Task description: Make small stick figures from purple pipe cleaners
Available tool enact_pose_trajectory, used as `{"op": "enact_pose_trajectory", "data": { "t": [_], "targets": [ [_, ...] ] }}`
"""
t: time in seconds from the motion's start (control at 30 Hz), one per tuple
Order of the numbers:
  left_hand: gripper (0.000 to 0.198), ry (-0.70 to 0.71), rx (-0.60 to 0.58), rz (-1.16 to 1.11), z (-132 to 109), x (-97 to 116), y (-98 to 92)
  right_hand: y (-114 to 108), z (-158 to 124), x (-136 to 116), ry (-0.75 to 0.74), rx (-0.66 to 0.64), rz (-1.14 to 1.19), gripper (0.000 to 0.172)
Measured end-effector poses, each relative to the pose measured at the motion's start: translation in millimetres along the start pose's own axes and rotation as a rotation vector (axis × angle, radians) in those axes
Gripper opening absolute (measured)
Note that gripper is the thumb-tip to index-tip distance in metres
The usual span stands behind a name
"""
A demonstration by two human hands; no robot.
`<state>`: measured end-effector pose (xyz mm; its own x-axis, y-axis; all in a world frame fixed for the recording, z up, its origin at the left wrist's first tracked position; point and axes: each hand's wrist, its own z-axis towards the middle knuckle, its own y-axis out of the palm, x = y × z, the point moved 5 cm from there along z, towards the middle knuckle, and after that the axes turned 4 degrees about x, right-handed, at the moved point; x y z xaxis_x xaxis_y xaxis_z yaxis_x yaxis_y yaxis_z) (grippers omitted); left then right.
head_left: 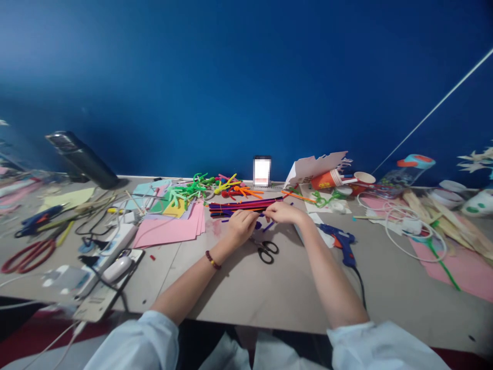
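My left hand (242,226), with a beaded bracelet (213,260) on its wrist, has its fingers closed in a pinch. Close by on the right, my right hand (283,212) is also closed, its fingertips almost meeting the left ones. Between them shows a short purple pipe cleaner (262,218), partly hidden by the fingers. Just behind the hands lies a bundle of pipe cleaners (246,204) in red, purple and orange. A loose purple piece (268,226) rests under the right hand. Black-handled scissors (266,252) lie below the hands, their blades partly hidden.
A phone (262,171) stands against the blue wall. Green bent pipe cleaners (188,189) and pink paper (169,229) lie left of centre. At right is a blue glue gun (342,241) with its cord. A power strip (111,252) and red-handled scissors (29,256) lie left.
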<state>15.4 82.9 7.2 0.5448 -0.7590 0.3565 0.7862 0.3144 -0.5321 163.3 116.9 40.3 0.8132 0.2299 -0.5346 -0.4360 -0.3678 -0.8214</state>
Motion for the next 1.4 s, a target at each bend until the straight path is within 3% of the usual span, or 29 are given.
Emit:
{"op": "enact_pose_trajectory", "data": {
  "t": [0.13, 0.27, 0.4, 0.7, 0.87, 1.03, 1.2, 1.4],
  "targets": [
    [0.017, -0.140, 0.035, -0.039, 1, -5, 0.2, 5, 3, 1, 0.022, -0.027, 0.010, 0.030],
    [0.021, -0.273, -0.051, -0.211, 3, -6, 2.2, 4, 5, 2, -0.039, 0.037, -0.014, 0.031],
    [0.020, -0.282, -0.092, -0.209, 2, -6, 4.7, 3, 6, 2, -0.056, 0.069, -0.026, 0.033],
    [0.020, -0.317, 0.013, -0.167, 8, -7, -5.1, 5, 7, -5, -0.102, 0.106, 0.029, 0.029],
    [0.023, -0.535, 0.056, -0.459, 11, -9, -3.3, 8, 7, -6, -0.097, 0.048, 0.075, 0.031],
    [0.032, -0.860, 0.066, -0.891, 3, -26, 12.0, -6, 2, -9, -0.153, 0.216, 0.141, 0.032],
    [0.035, -0.949, 0.046, -1.074, 3, -24, 13.9, -12, -3, -17, -0.218, 0.229, 0.224, 0.031],
    [0.038, -1.098, 0.168, -1.239, 7, -20, 11.8, -17, -6, -25, -0.289, 0.266, 0.369, 0.025]
  ]
}}
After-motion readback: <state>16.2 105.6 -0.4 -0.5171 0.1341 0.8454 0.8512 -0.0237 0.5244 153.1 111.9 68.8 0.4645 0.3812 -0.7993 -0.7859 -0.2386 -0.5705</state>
